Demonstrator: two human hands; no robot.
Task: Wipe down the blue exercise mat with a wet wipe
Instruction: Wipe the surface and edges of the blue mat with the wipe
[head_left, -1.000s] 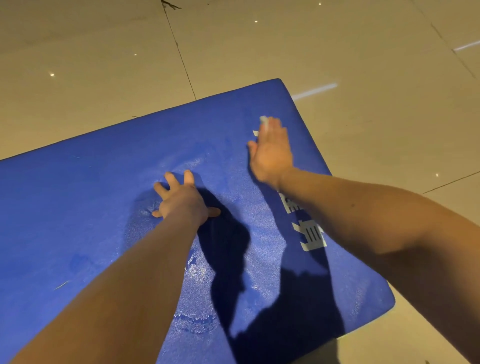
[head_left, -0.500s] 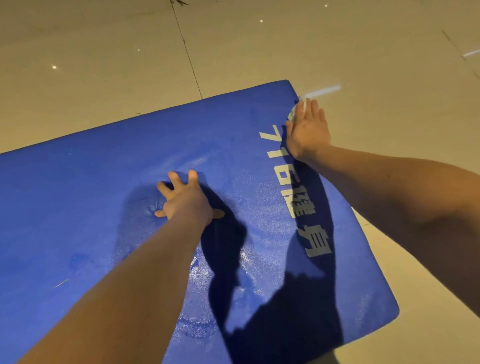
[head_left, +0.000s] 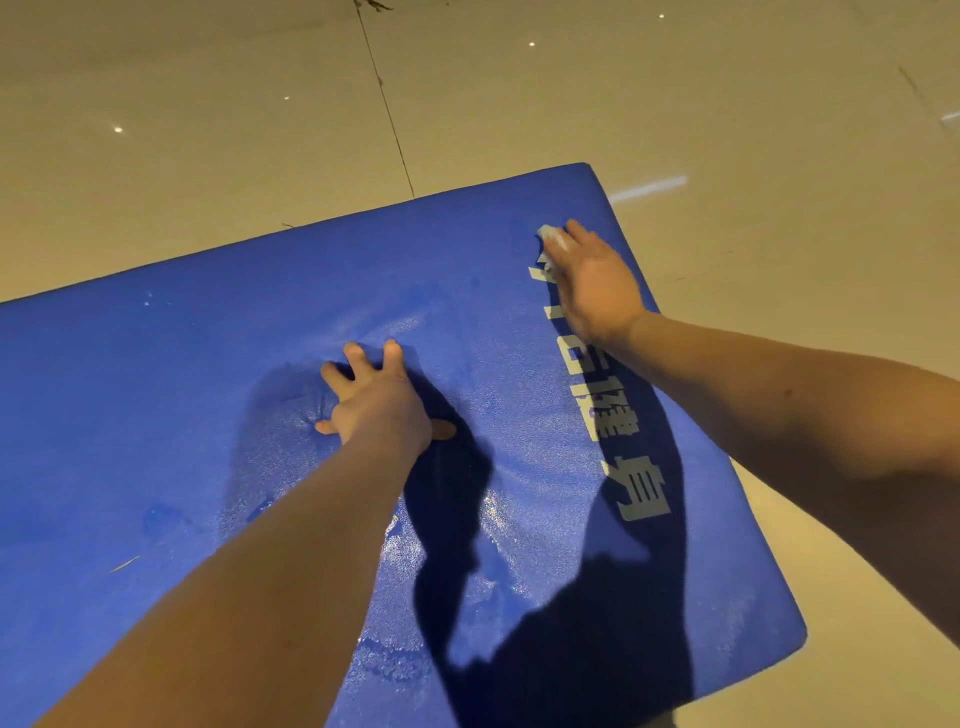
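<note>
Glossy beige floor tiles (head_left: 208, 130) fill the frame's top and right. The blue mat (head_left: 182, 415) lies across them, damp patches shining lower centre. Bare floor lies beyond its upper-right corner. The left hand (head_left: 382, 402) presses the mat mid-frame, fingers spread. The right hand (head_left: 597, 283), fingers flat together, presses the wet wipe (head_left: 551, 240) near that corner.

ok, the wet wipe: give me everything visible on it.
The wet wipe is a small, pale whitish wad, crumpled rather than spread flat, seemingly thin soft cloth. Most of it is hidden under the fingers of the right hand, which press it down; only a bunched end shows past the fingertips. It lies on the blue mat near its far right corner, at the far end of the pale printed lettering.
</note>
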